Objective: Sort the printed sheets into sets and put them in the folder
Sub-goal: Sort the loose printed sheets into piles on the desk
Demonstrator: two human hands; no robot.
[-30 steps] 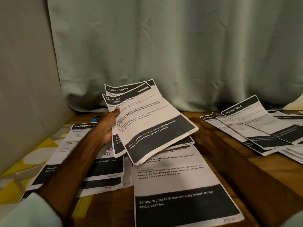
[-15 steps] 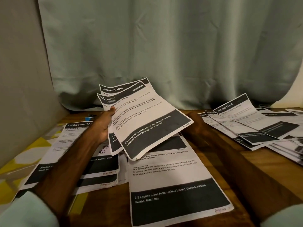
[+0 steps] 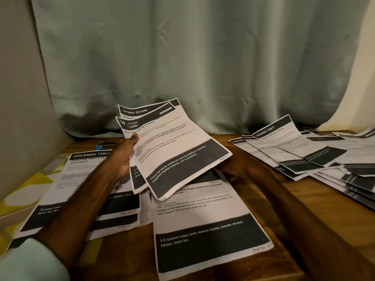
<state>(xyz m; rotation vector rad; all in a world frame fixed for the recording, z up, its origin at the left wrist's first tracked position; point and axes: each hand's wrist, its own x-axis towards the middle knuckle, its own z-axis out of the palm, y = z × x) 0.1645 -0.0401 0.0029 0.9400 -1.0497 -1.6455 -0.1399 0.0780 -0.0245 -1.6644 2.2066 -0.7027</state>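
Observation:
My left hand [image 3: 123,157] holds a few printed sheets fanned above the table, thumb on top. The front one is headed KITCHEN [image 3: 172,151], and a LIVING ROOM sheet [image 3: 136,111] sticks out behind it. My right hand [image 3: 238,169] reaches under the lower right edge of these sheets, and its fingers are hidden by the paper. Beneath lies a sheet about lipstick tubes [image 3: 203,220]. A DRESSING TABLE sheet [image 3: 85,171] tops an overlapping pile at the left. No folder is in view.
A spread stack of DRESSING TABLE sheets [image 3: 294,147] covers the right side of the wooden table [image 3: 304,201]. A blue-capped pen [image 3: 101,146] lies at the back left. A pale green curtain [image 3: 203,57] hangs behind, and a yellow-patterned cloth [image 3: 24,191] lies at the left.
The view shifts slightly. My left hand keeps the sheets raised in much the same place, and my right arm stays stretched toward their lower edge.

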